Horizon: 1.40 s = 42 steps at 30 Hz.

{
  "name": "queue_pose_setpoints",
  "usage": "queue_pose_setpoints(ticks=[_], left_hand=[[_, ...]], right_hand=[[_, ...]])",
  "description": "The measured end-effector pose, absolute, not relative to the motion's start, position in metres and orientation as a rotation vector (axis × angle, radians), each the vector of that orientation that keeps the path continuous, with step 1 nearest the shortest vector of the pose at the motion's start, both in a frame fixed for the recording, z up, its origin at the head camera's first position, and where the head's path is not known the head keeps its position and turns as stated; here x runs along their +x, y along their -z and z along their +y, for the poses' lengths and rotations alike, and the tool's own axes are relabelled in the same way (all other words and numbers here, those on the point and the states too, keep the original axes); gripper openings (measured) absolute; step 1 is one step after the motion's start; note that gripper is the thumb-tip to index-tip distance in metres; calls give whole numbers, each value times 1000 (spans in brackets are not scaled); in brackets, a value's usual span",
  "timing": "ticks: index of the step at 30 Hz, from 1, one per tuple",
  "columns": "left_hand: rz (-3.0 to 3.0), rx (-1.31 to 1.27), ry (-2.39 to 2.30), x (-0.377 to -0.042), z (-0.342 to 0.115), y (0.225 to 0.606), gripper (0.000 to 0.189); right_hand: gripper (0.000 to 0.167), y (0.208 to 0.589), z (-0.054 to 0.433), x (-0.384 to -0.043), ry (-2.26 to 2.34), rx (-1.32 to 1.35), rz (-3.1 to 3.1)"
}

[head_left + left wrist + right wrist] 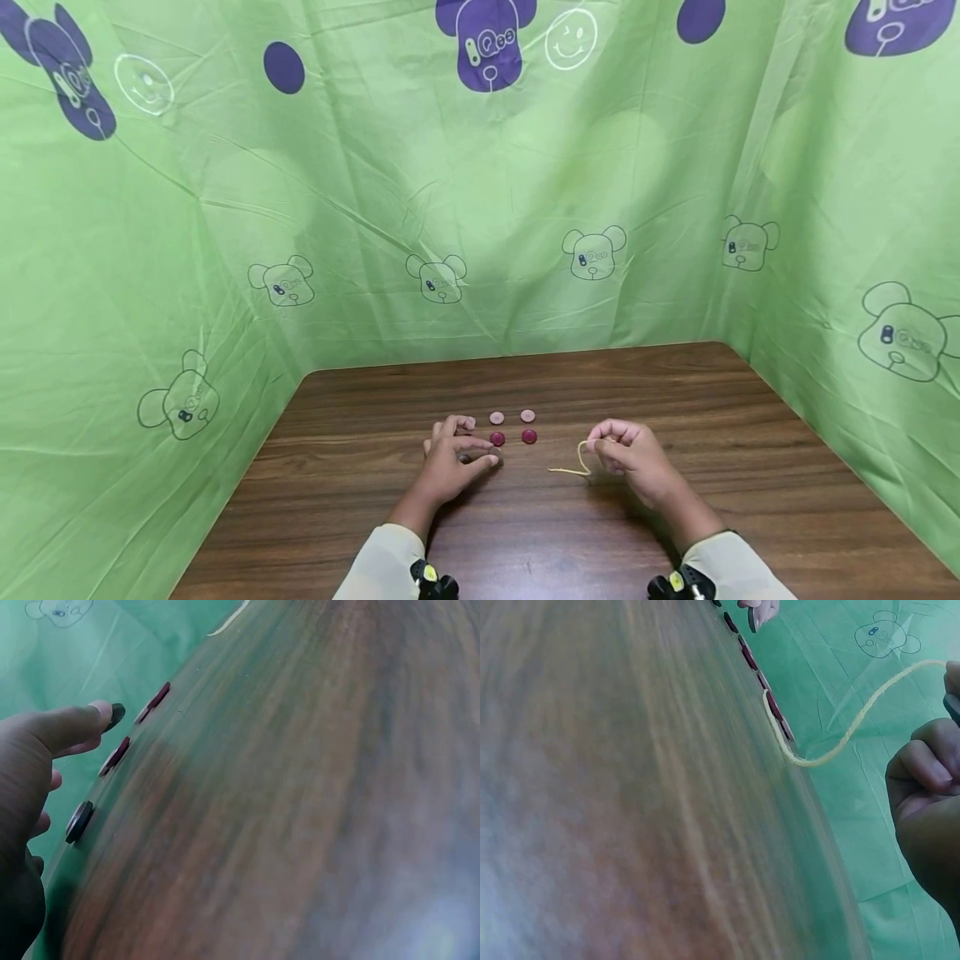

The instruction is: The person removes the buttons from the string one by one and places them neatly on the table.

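My left hand (450,467) pinches a dark button (115,717) between thumb and fingertip, low over the table. Another dark button (79,822) lies on the wood beneath this hand, mostly covered by it in the head view. To its right are two dark red buttons (529,437), with two pink buttons (528,416) behind them. My right hand (633,458) grips one end of a yellow string (582,460), whose other end trails on the table toward the buttons. A dark piece (952,707) shows at the right fingertips; I cannot tell what it is.
The brown wooden table (360,533) stands inside a green fabric enclosure (517,175) printed with bear heads. Its back edge runs close to the fabric. Dark wrist devices (435,582) sit at both light sleeves (742,571).
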<state>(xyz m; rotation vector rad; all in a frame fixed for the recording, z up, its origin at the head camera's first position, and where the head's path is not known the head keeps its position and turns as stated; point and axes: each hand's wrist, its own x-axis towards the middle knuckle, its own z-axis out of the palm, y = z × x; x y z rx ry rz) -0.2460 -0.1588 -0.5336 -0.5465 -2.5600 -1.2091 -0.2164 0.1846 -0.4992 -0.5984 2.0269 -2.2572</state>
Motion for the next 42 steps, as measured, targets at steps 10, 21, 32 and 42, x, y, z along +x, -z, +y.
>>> queue_pose_setpoints(ticks=[10, 21, 32, 42], left_hand=[[-2605, -517, 1136, -249, -158, 538, 16], [-2624, -495, 1100, -250, -156, 540, 17], [-2647, -504, 1098, -249, -155, 538, 17], [-2613, -506, 1127, -249, -156, 539, 25]], right_hand=[[13, 499, 183, -216, 2224, -506, 2071], [11, 499, 184, -217, 2221, -526, 2061], [10, 498, 184, -216, 2217, -523, 2056], [14, 497, 184, -216, 2216, -482, 2044]])
